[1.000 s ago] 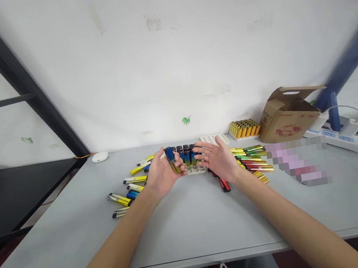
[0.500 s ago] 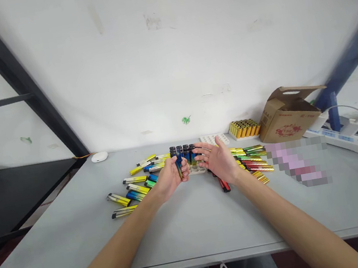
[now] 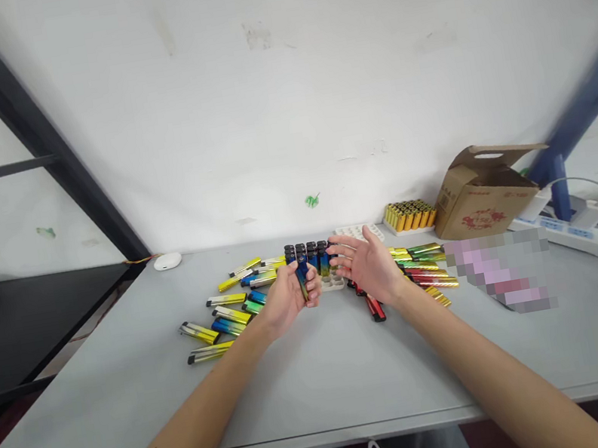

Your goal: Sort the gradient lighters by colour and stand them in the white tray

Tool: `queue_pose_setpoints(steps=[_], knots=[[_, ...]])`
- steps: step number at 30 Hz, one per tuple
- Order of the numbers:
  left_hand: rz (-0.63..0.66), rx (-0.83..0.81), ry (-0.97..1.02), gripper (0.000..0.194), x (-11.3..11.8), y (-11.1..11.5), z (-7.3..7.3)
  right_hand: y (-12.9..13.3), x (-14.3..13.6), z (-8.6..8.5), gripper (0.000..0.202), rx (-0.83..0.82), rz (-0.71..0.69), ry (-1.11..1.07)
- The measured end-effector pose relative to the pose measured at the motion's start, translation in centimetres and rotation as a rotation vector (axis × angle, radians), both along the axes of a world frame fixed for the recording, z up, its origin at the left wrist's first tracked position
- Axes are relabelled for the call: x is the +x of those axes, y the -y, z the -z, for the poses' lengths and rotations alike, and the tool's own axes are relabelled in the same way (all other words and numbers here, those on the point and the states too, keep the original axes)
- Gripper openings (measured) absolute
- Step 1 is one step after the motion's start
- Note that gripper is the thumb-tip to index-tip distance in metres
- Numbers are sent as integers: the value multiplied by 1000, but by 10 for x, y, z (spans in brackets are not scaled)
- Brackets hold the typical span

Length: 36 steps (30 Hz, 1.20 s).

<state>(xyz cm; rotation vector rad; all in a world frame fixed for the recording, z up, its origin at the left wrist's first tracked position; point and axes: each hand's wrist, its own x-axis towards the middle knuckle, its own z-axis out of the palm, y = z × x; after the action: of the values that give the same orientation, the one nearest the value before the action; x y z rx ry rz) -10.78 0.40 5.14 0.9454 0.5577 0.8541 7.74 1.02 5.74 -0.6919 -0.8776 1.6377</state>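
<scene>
My left hand (image 3: 287, 298) is closed around a blue lighter (image 3: 302, 277) with a black top, held upright in front of a white holed tray (image 3: 334, 284). Several blue lighters (image 3: 313, 256) with black tops stand in rows in that tray. To the right, my right hand (image 3: 368, 266) has its fingers spread, palm turned inward, with nothing in it. Yellow, blue and green lighters (image 3: 231, 314) lie loose left of my left hand. Red, green and gold lighters (image 3: 428, 276) lie beside and partly behind my right hand.
At the back stand a second white holed tray (image 3: 372, 231), a tray of gold lighters (image 3: 410, 216) and an open cardboard box (image 3: 481, 197). A white case (image 3: 168, 261) sits back left. A power strip (image 3: 581, 234) with cables lies at the right.
The lighter in my left hand sits slightly lower and shows more clearly. My right hand has shifted slightly to the right, its fingers still spread.
</scene>
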Motion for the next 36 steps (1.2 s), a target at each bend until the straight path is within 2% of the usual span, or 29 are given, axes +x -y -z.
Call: queue_pose_setpoints(steps=[8,13,19,23,26,31,34,36], knots=[[34,12,-23,34,-1,1,0,-1,0,0,43,41,27,98],[75,55,-33,43,-1,2,0,4,-10,8,26,212,50,340],[127,79,-77,66,-1,3,0,17,-22,7,23,346,-107,436],[182,73,-124,75,0,3,1,17,-23,10,16,400,-55,512],[198,88,-113,80,-1,2,2,11,-19,12,16,419,18,486],[110,87,-146,72,-5,-3,0,-1,1,3,23,376,376,451],[-50,126,-185,67,-8,-6,-1,-7,14,2,28,335,450,509],[-192,158,-197,61,-11,-9,-3,-11,20,5,28,375,463,610]])
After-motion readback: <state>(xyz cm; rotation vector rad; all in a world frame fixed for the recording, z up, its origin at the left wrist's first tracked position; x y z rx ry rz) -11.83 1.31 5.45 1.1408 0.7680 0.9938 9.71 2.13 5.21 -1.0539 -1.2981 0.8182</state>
